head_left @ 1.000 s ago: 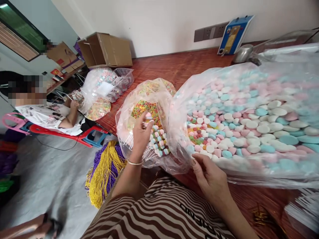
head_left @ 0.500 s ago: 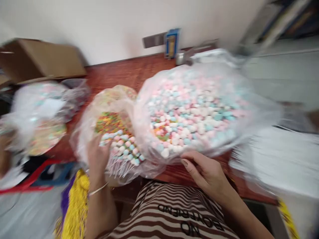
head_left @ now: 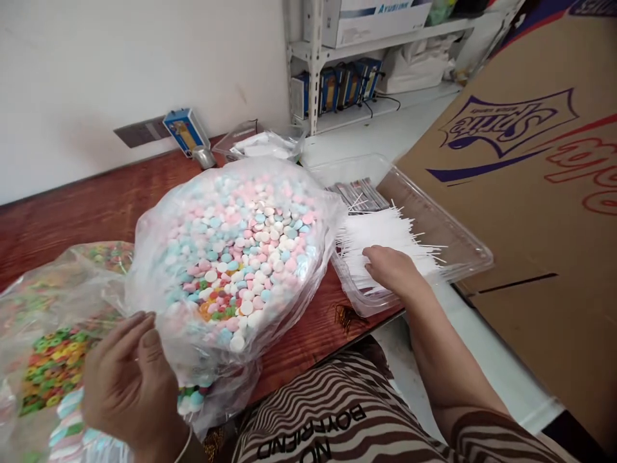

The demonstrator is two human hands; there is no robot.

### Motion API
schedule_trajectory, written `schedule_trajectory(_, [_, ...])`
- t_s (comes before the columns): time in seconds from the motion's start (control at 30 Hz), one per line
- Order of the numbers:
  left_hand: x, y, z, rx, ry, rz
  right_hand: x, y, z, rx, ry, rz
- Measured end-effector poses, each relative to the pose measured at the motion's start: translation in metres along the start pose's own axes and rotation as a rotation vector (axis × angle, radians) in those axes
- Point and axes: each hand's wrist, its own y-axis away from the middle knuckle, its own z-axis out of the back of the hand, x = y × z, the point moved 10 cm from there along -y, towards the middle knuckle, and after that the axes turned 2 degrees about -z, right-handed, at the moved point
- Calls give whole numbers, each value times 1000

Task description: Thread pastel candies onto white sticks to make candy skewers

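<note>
A clear plastic bag [head_left: 159,225] full of pink, white and blue candy discs [head_left: 270,251] sits mid-table, with some coloured rings among them. My left hand [head_left: 132,379] is at its lower left edge, fingers curled with thumb near fingertips; what they hold, if anything, is too small to tell. Left of it lies another bag with coloured ring candies [head_left: 53,366]. Below my left hand are candies on white sticks [head_left: 72,424]. My right hand [head_left: 393,267] rests on a pile of white sticks [head_left: 380,231] in a clear plastic tray [head_left: 434,218], its fingertips pressed among them.
Wrapped packets [head_left: 359,193] lie at the tray's back. A small blue box [head_left: 186,132], a metal object [head_left: 203,156] and a clear container [head_left: 263,145] stand along the wall. A large cardboard box [head_left: 520,212] is at the right, and a white shelf [head_left: 315,71] behind.
The view has turned right. My right hand has moved from the candy bag's edge to the white sticks. My left hand has moved from the stick candies to beside the large bag.
</note>
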Motion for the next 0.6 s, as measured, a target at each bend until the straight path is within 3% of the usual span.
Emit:
schedule_trajectory(0.13, [-35, 7, -23, 98, 13, -185, 5, 0, -10, 35, -2, 11])
schedule_trajectory(0.23, [-39, 12, -31, 163, 20, -196, 2, 1, -7, 30, -17, 11])
schedule_trajectory(0.37, [-42, 15, -32, 195, 35, -201, -13, 9, 12, -59, -35, -80])
schedule_trajectory(0.47, [-44, 17, -34, 222, 72, -204, -28, 20, 32, -198, -98, -161])
schedule_trajectory(0.6, [-48, 24, -49, 295, 177, -164, -33, 44, 67, -557, -392, -126])
